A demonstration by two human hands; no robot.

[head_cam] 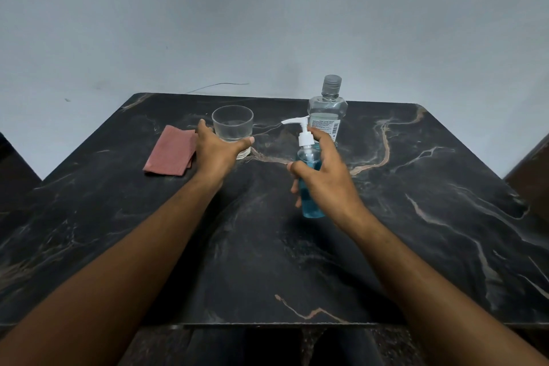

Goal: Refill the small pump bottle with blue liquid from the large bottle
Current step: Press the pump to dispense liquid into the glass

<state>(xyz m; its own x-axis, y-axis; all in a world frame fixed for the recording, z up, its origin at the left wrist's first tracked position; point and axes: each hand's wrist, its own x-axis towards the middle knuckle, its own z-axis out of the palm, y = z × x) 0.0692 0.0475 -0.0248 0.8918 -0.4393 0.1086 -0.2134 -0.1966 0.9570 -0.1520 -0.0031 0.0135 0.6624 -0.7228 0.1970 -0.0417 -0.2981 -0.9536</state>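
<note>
Blue-filled small pump bottle (310, 184) within right hand's (323, 175) curled fingers (297, 184).

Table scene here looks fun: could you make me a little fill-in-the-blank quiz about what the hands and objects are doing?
1. The right hand grips the small pump bottle, which holds ____ liquid.
2. The left hand holds a clear ____.
3. The folded pink cloth lies to the ____ of the left hand.
4. The large bottle behind the pump bottle has its cap ____.

Missing words: blue; glass; left; on
</note>
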